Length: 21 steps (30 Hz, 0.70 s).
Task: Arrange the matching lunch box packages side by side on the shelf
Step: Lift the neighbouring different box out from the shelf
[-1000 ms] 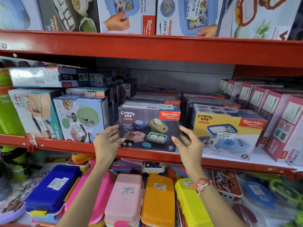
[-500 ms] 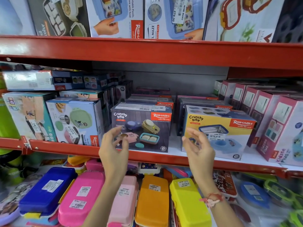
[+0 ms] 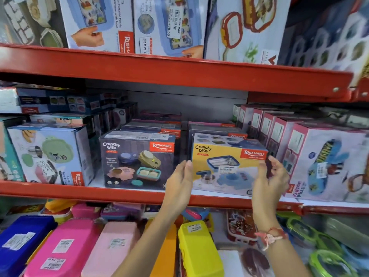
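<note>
Both forearms cut off at the bottom edge. Left hand and right hand raised, palms facing, fingers loosely spread, flanking the yellow Crunchy Bite box; contact unclear. Box sits at the shelf lip, a narrow gap from the dark Crunchy Bite box on its left. Rear stacks dim.
</note>
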Each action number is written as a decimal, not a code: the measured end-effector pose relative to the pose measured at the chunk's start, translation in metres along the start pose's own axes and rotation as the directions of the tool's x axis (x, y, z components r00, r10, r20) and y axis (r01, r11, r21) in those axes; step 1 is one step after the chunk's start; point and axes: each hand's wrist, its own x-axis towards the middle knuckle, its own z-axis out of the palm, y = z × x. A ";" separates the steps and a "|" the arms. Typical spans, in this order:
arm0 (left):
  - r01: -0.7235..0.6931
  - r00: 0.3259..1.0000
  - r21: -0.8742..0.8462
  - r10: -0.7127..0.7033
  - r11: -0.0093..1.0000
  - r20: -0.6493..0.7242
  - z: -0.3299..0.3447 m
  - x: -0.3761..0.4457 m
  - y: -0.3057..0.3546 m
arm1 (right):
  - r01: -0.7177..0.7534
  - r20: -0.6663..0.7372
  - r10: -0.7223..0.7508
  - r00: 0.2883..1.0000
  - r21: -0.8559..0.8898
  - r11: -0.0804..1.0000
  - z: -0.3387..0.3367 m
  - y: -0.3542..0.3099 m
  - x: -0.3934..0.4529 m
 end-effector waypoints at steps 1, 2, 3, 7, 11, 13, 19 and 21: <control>0.061 0.998 -0.034 -0.060 0.998 0.010 0.004 0.004 0.006 | -0.080 0.024 0.080 0.996 -0.015 0.997 -0.002 -0.003 0.010; 0.136 0.991 -0.067 -0.135 0.988 0.020 0.008 0.010 0.011 | -0.179 0.065 0.179 0.982 -0.001 0.984 -0.005 -0.007 0.020; 0.221 0.975 -0.093 -0.219 0.971 0.031 0.009 0.016 0.014 | -0.308 0.121 0.301 0.946 0.041 0.951 -0.008 -0.009 0.028; 0.385 0.923 -0.254 -0.372 0.887 0.100 0.007 0.033 0.019 | -0.580 0.378 0.519 0.767 0.061 0.812 -0.020 -0.016 0.047; 0.348 0.937 -0.268 -0.330 0.898 0.112 0.000 0.038 0.024 | -0.578 0.443 0.525 0.727 -0.018 0.816 -0.035 -0.027 0.055; 0.335 0.942 -0.259 -0.317 0.906 0.111 -0.009 0.038 0.019 | -0.545 0.441 0.499 0.746 -0.027 0.838 -0.042 -0.034 0.059; 0.346 0.937 -0.215 -0.323 0.913 0.134 -0.018 0.036 0.026 | -0.367 0.418 0.323 0.849 0.029 0.930 -0.049 -0.050 0.066; 0.327 0.945 -0.225 -0.314 0.918 0.092 -0.021 0.038 0.029 | -0.318 0.451 0.252 0.856 0.076 0.945 -0.049 -0.050 0.064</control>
